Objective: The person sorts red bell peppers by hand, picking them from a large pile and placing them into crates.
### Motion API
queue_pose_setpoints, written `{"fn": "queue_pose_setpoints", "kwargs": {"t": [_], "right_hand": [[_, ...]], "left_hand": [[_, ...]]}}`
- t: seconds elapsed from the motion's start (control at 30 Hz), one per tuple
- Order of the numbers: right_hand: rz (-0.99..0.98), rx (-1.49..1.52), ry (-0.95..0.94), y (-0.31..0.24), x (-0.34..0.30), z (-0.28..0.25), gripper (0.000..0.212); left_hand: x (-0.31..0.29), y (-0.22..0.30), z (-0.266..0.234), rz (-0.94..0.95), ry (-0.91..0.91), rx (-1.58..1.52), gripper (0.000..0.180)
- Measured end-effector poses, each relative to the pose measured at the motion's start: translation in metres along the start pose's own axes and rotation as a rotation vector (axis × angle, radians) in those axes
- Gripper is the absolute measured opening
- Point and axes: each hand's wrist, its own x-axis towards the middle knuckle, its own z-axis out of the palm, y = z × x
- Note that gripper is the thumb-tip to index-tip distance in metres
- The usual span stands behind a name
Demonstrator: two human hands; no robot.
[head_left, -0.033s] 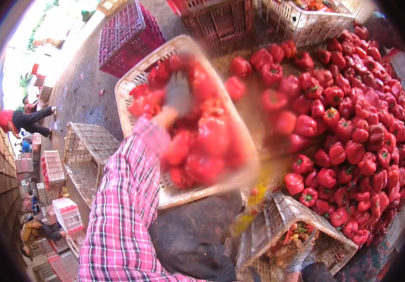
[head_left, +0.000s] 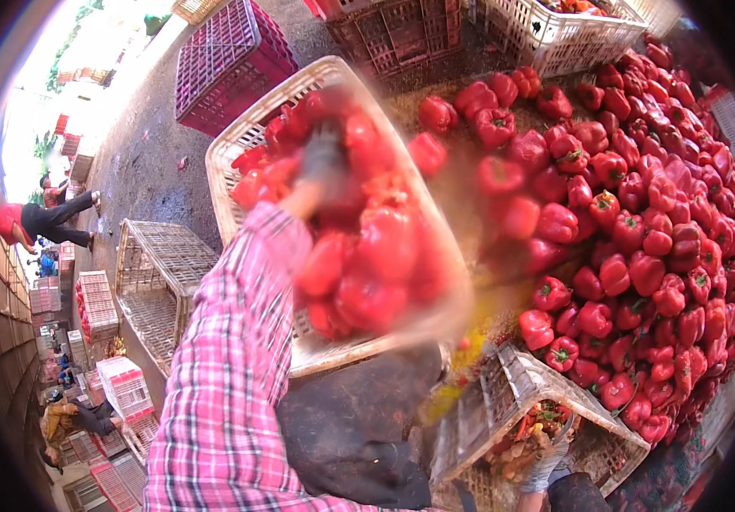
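Observation:
My left hand (head_left: 325,158), in a dark glove with a pink plaid sleeve behind it, reaches into a pale plastic crate (head_left: 239,128). It is among the red bell peppers (head_left: 372,294) there; motion blurs its fingers and peppers partly hide them. At the lower right my right hand (head_left: 547,465), in a grey glove, is at the opening of a tilted, dirty white crate (head_left: 504,375). Its fingers look curled, but what they hold is unclear. Behind them lie plant scraps (head_left: 547,418). A large heap of red bell peppers (head_left: 641,256) spreads over the right side.
A magenta crate (head_left: 231,72) stands beyond the filled crate, and an old, grimy crate (head_left: 163,273) to its left. More crates (head_left: 564,38) are at the far side. People (head_left: 52,222) and stacked crates (head_left: 124,388) appear at the left. Dark cloth (head_left: 359,427) covers my lap.
My left hand has shifted slightly up and farther into the peppers. The right hand looks unchanged.

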Motion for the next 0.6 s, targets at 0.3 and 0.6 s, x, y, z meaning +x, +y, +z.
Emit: {"fn": "queue_pose_setpoints", "kwargs": {"t": [0.3, 0.6], "right_hand": [[0.118, 0.034, -0.062, -0.044, 0.009, 0.020, 0.051], [0.204, -0.009, -0.103, -0.061, 0.003, 0.027, 0.048]], "left_hand": [[0.033, -0.044, -0.005, -0.154, -0.599, -0.321, 0.041], [-0.067, -0.109, -0.011, -0.270, 0.177, 0.117, 0.034]]}}
